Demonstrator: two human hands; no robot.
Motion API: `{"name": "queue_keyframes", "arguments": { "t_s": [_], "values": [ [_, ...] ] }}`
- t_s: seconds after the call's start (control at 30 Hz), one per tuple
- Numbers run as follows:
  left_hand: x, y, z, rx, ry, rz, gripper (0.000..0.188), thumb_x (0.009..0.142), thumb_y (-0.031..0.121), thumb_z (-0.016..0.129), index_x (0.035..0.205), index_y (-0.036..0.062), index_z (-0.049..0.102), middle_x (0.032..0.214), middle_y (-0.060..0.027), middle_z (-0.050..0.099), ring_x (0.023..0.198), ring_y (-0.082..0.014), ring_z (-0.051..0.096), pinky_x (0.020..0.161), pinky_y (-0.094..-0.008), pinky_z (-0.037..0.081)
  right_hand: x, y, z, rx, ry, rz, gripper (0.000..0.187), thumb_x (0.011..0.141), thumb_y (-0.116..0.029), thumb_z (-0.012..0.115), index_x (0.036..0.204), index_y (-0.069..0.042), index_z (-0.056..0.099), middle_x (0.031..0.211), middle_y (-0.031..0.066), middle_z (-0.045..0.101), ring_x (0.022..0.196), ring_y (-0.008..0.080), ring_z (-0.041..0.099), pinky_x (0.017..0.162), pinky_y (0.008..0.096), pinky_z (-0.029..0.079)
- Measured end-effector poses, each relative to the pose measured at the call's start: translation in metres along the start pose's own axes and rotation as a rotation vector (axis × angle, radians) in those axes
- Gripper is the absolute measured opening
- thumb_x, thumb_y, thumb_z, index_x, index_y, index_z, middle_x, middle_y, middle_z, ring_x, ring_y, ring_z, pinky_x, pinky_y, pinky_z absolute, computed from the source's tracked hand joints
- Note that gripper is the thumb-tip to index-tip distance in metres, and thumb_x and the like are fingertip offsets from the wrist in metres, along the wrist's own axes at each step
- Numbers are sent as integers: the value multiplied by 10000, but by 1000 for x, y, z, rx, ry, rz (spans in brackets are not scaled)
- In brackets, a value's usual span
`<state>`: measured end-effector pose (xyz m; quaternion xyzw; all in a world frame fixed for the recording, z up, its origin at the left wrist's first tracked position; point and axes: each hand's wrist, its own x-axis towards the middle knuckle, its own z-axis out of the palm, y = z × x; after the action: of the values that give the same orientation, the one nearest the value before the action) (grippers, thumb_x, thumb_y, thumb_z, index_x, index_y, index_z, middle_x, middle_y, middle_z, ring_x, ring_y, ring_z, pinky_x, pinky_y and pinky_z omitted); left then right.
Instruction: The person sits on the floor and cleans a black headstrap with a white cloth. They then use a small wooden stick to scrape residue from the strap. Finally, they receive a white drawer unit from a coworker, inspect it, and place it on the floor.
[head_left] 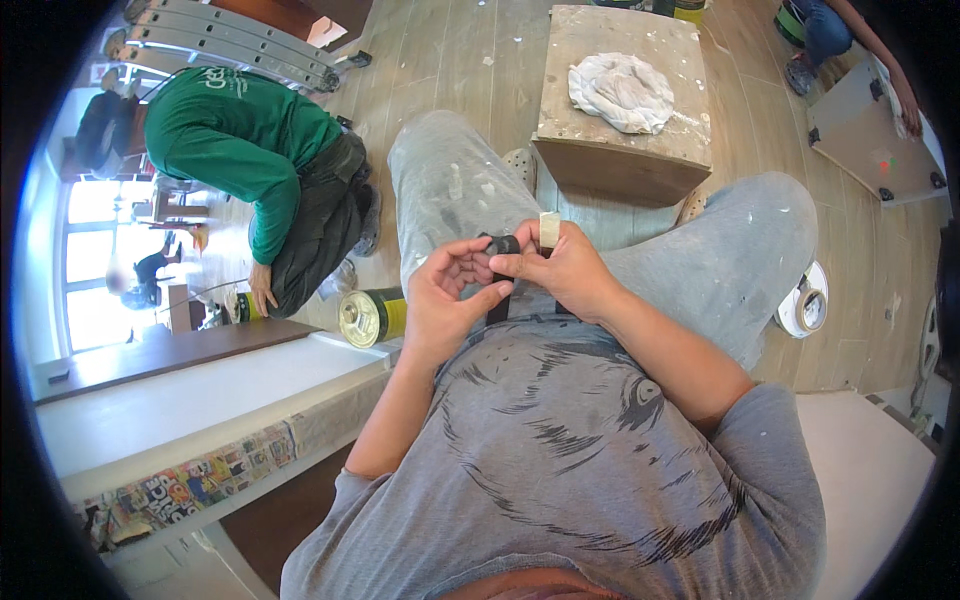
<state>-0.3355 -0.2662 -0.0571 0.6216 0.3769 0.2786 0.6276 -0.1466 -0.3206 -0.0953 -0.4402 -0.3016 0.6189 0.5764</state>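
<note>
In front of my lap, my left hand [447,300] is closed with curled fingers and thumb on a black strap-like piece [502,244]. A dark length of it hangs down between my hands toward my shirt. My right hand [570,272] pinches the same black piece with its thumb, just right of the left fingers. Around or against a right finger sits a small beige strip [549,230]; whether it is tape or something else I cannot tell. Dusty grey trousers [445,180] cover my spread knees under and beyond the hands.
A wooden box [620,170] ahead bears a crumpled white cloth [622,92]. A paint can [372,316] stands left; a white round lid with a tape roll [803,305] lies right. A person in green [240,130] crouches left near a ladder [230,45]; another handles a panel [870,130].
</note>
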Motion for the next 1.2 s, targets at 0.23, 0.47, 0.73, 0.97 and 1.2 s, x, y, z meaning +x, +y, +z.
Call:
{"name": "queue_keyframes", "arguments": {
  "t_s": [0.23, 0.47, 0.73, 0.97, 1.2],
  "values": [
    [-6, 16, 20, 25, 6, -65, 432, 878, -92, 769, 1273, -44, 601, 963, -36, 693, 855, -71, 639, 785, -213, 522, 7, 2, -1, 423, 240, 216, 289, 963, -308, 782, 835, -112, 613, 665, -78, 478, 572, 44, 412, 524, 252, 328],
    [-5, -15, 0, -83, 265, -135, 211, 909, -22, 783, 1093, -28, 681, 929, -8, 693, 829, -58, 627, 770, -200, 501, 8, -21, -23, -5, 254, -104, 311, 923, -206, 811, 740, -122, 574, 647, -91, 468, 554, 36, 375, 527, 253, 315],
    [-10, -11, 2, 27, 234, -112, 134, 912, 3, 797, 1014, -31, 718, 883, 1, 699, 778, -42, 604, 719, -200, 487, 3, -21, -20, -203, -69, -6, 505, 814, -100, 850, 1277, -88, 646, 684, -105, 369, 654, 31, 353, 656, 214, 319],
    [-8, -11, 4, -82, 235, -138, 121, 934, 20, 778, 1028, -17, 713, 892, 12, 696, 785, -41, 600, 727, -199, 475, 9, -37, -27, -208, -72, -77, 649, 834, -156, 875, 1414, -61, 599, 730, -113, 358, 645, 21, 335, 649, 196, 312],
    [-13, -17, -4, -264, 4, -224, 97, 977, 54, 726, 1048, 6, 681, 958, -9, 690, 836, -79, 627, 801, -235, 518, 8, -35, -22, 182, -99, 230, 413, 878, -196, 860, 1241, -64, 714, 842, -68, 628, 672, 21, 484, 672, 229, 412]
  ]
}}
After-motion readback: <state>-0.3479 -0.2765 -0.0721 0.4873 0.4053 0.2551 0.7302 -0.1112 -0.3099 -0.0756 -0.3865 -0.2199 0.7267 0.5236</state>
